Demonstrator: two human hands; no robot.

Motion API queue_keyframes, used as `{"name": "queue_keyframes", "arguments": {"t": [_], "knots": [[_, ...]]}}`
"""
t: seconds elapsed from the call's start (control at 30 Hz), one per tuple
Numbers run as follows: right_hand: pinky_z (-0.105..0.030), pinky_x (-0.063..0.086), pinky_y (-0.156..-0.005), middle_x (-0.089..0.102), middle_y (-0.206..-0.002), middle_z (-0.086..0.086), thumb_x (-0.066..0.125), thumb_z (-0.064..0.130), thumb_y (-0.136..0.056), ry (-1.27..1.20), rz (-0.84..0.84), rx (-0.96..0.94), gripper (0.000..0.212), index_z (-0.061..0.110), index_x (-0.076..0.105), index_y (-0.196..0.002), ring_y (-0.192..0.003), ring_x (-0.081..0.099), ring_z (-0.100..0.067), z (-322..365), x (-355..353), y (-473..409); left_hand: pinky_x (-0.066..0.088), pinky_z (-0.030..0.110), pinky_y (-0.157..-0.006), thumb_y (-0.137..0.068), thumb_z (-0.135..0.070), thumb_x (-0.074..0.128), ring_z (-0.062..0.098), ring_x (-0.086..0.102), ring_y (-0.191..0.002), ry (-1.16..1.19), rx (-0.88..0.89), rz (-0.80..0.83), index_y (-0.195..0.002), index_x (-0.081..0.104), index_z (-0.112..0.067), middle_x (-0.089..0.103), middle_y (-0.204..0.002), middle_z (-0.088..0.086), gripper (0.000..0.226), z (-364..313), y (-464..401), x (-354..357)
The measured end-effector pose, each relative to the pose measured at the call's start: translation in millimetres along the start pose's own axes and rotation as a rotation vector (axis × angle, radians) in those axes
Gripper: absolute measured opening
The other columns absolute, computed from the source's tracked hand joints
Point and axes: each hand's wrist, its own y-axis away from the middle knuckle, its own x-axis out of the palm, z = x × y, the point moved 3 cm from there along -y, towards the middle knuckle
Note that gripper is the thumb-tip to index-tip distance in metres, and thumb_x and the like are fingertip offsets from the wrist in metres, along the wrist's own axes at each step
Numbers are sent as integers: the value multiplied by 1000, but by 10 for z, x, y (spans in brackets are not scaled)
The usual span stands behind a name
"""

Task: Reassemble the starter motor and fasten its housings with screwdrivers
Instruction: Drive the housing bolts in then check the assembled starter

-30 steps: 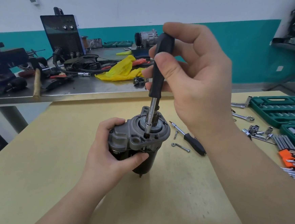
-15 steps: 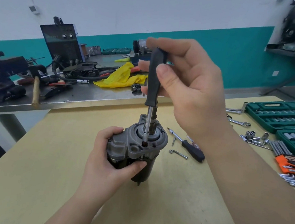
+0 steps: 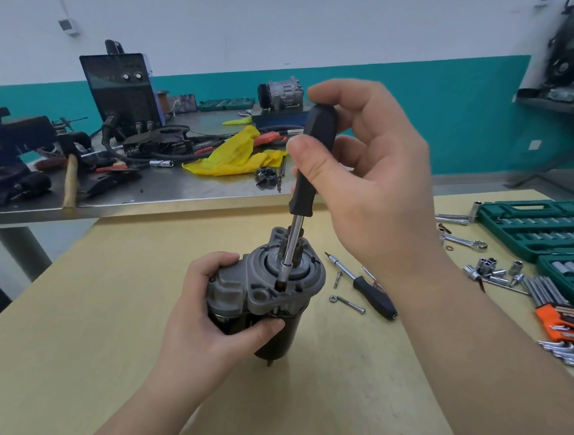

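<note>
The right hand (image 3: 367, 186) is curled around the black handle of a screwdriver (image 3: 309, 160), whose tip is seated in a hole of the grey end housing. The starter motor (image 3: 265, 294) is stood upright on the desk (image 3: 100, 305) and gripped by the left hand (image 3: 209, 314). A second screwdriver (image 3: 366, 288) and a loose bolt (image 3: 347, 303) are seen just to the right.
</note>
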Motion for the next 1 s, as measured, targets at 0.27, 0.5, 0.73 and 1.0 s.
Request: {"name": "queue_keyframes", "arguments": {"t": [0.27,0.5,0.73,1.0], "knots": [[-55,66,-81,71,-123,-24,51,-4,-107,-261,137,130,28,6,59,-132,-99,78,-33,12,-44,-10,52,6,-81,-52,-44,95,0,73,-104,9,2,2,-125,55,-53,70,-119,-26,84,-13,-2,11],[-57,66,-74,71,-108,-20,61,-5,-102,-197,143,113,27,12,60,-123,-88,78,-35,50,-66,-27,53,8,-82,-53,-42,96,2,73,-104,14,6,-1,-126,55,-51,71,-118,-25,84,-3,1,9],[-53,65,-73,65,-88,9,84,13,-91,0,0,51,30,22,63,-109,-80,69,-37,71,-69,-33,53,8,-82,-53,-41,95,1,73,-103,9,8,-1,-125,55,-51,71,-117,-25,83,-11,3,7],[-59,62,-91,72,-122,-23,45,5,-107,-492,125,200,25,10,64,-123,-107,74,-42,-37,-2,-2,52,7,-83,-53,-42,95,1,73,-105,7,8,14,-123,54,-56,70,-119,-26,82,-38,-6,16]]}}
